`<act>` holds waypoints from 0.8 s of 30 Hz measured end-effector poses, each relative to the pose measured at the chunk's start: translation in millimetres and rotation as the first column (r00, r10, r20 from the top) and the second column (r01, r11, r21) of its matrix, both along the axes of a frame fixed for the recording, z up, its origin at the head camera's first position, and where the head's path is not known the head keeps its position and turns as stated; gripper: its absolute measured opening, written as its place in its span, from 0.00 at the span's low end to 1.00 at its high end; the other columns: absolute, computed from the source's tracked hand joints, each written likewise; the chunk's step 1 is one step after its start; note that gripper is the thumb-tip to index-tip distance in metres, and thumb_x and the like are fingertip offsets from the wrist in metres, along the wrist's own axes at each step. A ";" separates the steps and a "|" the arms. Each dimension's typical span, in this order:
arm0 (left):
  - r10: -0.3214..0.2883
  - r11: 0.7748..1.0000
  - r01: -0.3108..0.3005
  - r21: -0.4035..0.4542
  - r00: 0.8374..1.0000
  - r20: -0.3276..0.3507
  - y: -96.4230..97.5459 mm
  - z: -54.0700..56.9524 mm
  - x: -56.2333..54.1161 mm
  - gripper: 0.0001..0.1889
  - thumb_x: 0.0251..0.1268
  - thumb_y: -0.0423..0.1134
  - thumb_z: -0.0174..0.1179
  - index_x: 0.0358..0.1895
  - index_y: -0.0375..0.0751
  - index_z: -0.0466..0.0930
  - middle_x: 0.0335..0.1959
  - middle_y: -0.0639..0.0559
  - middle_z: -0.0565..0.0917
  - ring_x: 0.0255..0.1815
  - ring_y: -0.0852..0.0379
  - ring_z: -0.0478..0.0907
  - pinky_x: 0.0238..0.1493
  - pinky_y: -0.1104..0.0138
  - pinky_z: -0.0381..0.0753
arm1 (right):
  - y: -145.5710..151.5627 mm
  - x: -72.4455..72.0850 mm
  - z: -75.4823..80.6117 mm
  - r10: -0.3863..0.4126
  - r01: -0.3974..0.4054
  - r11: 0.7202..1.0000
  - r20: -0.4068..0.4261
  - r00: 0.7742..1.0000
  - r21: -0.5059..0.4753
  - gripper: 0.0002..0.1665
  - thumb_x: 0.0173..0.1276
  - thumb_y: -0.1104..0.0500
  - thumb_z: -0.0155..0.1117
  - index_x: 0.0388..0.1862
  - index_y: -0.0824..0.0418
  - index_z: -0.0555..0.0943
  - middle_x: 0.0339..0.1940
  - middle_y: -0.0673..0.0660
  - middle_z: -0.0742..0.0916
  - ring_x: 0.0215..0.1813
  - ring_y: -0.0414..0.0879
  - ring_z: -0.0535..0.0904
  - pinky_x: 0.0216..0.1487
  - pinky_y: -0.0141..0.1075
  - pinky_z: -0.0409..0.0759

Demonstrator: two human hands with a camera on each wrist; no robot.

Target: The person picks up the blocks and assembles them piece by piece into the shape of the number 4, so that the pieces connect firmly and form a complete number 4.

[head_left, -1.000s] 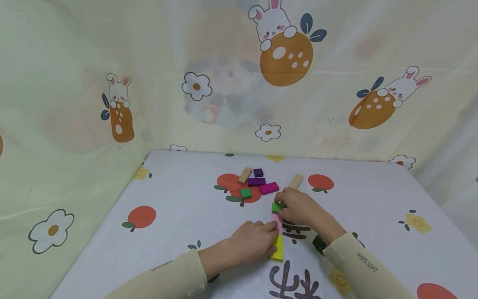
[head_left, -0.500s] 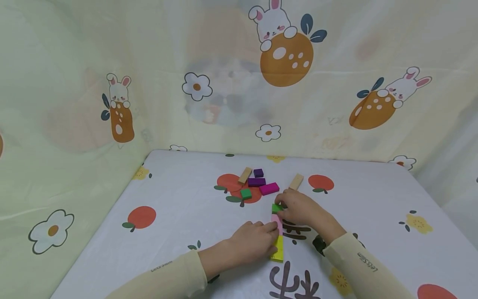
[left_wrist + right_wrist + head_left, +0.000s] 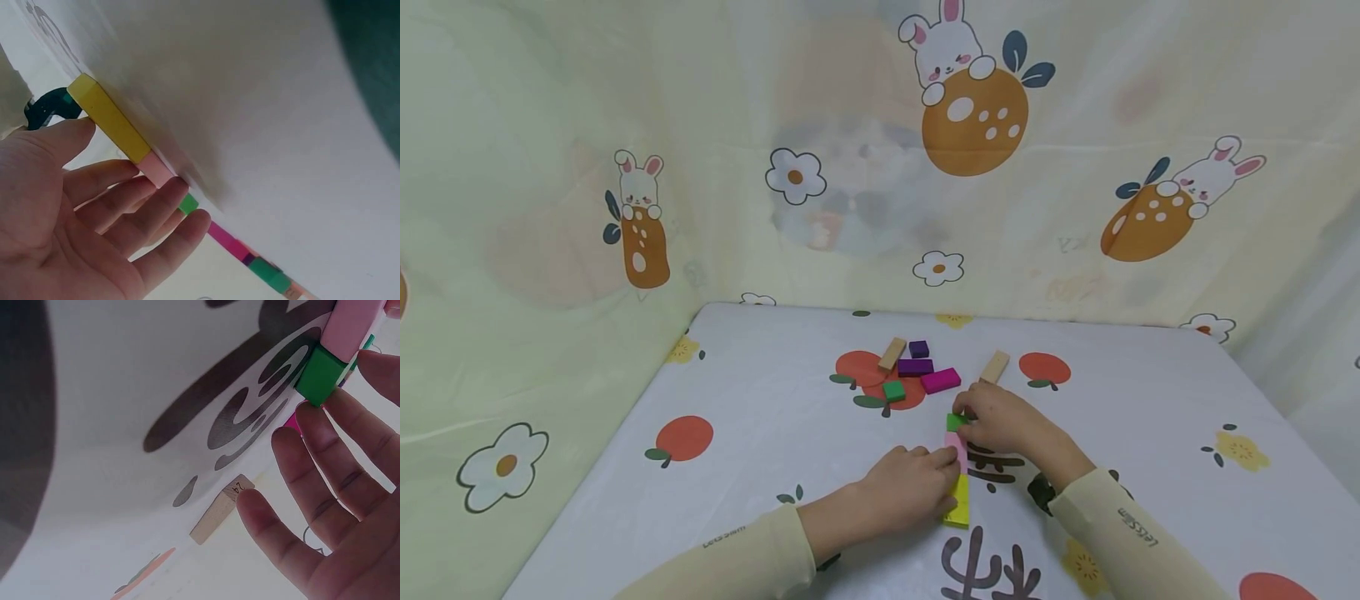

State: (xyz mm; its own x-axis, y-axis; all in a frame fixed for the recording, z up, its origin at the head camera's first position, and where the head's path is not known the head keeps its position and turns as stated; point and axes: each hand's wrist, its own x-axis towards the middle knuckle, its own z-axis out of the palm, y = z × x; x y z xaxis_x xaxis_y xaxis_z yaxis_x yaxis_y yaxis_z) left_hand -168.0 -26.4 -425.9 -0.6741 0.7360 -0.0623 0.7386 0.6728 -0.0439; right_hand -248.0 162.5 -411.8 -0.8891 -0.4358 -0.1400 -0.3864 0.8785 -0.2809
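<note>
A straight row of blocks lies on the table: a yellow block (image 3: 957, 504) nearest, a pink block (image 3: 955, 442) in the middle and a small green block (image 3: 955, 422) at the far end. My left hand (image 3: 910, 483) rests along the left side of the row. Its thumb touches the yellow block (image 3: 112, 119) and its loosely bent fingers touch the pink block (image 3: 154, 169). With thumb and index finger, my right hand (image 3: 1007, 421) pinches the green block (image 3: 320, 375), which sits against the pink one. Its other fingers extend past the block.
Beyond the row lie a magenta block (image 3: 942, 381), two purple blocks (image 3: 915, 367), another green block (image 3: 893, 390) and a wooden block (image 3: 892, 355). A second wooden block (image 3: 995, 367) lies just past my right hand. A printed white cloth (image 3: 737, 375) covers the table; patterned curtains (image 3: 850, 225) enclose it.
</note>
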 end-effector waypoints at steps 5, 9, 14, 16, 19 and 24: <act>0.001 1.000 -0.001 -0.007 1.000 -0.008 0.2 0.1 0.4 0.26 0.74 0.56 0.61 0.70 0.51 0.79 0.69 0.58 0.79 0.58 0.58 0.83 0.52 0.65 0.85 | -0.1 -0.4 -0.8 0.003 -0.003 1.000 -0.003 1.000 0.000 0.15 0.66 0.57 0.72 0.51 0.59 0.87 0.42 0.54 0.86 0.46 0.46 0.79 0.55 0.47 0.84; 0.004 1.000 -0.004 -0.009 1.000 -0.002 0.4 0.1 0.5 0.26 0.74 0.56 0.61 0.70 0.51 0.78 0.70 0.58 0.79 0.58 0.58 0.83 0.52 0.65 0.85 | -0.3 -0.1 -1.0 0.004 -0.004 1.000 -0.003 1.000 -0.003 0.15 0.67 0.58 0.72 0.52 0.59 0.87 0.43 0.54 0.86 0.46 0.47 0.79 0.56 0.47 0.84; 0.005 1.000 -0.005 -0.007 1.000 0.000 1.0 0.7 0.4 0.26 0.74 0.56 0.61 0.70 0.52 0.79 0.70 0.58 0.79 0.58 0.58 0.83 0.52 0.65 0.85 | -0.1 0.3 -0.2 0.007 -0.007 1.000 -0.003 1.000 0.005 0.16 0.67 0.58 0.72 0.53 0.60 0.87 0.44 0.54 0.86 0.47 0.47 0.79 0.57 0.48 0.84; 0.006 1.000 -0.006 -0.008 1.000 0.000 1.1 1.1 0.3 0.26 0.74 0.56 0.61 0.69 0.52 0.79 0.70 0.58 0.79 0.58 0.58 0.83 0.52 0.65 0.85 | -0.2 0.2 0.0 0.007 -0.007 1.000 -0.002 1.000 0.007 0.16 0.67 0.58 0.71 0.53 0.60 0.87 0.44 0.54 0.86 0.47 0.47 0.79 0.57 0.48 0.84; 0.009 1.000 -0.009 -0.009 1.000 0.006 1.3 2.3 -0.2 0.26 0.74 0.57 0.61 0.69 0.52 0.79 0.69 0.58 0.79 0.58 0.57 0.83 0.52 0.65 0.85 | -0.9 0.6 0.9 0.000 0.000 1.000 0.007 1.000 0.000 0.17 0.67 0.57 0.72 0.54 0.60 0.87 0.44 0.54 0.86 0.47 0.47 0.79 0.58 0.48 0.84; 0.019 1.000 -0.019 0.008 0.999 0.030 1.9 4.2 -2.3 0.25 0.70 0.57 0.65 0.66 0.53 0.82 0.66 0.59 0.81 0.62 0.56 0.80 0.57 0.63 0.82 | -1.4 0.9 1.1 -0.012 0.012 1.000 0.020 1.000 -0.010 0.18 0.67 0.57 0.72 0.55 0.60 0.87 0.45 0.54 0.86 0.48 0.47 0.80 0.59 0.49 0.84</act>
State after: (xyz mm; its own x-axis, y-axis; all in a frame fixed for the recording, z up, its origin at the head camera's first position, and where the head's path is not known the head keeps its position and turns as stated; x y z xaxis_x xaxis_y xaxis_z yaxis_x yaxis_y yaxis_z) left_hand -170.4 -24.4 -421.7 -0.6857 0.7239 -0.0761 0.7267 0.6867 -0.0164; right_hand -247.1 161.2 -410.7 -0.8914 -0.4264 -0.1533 -0.3699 0.8802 -0.2974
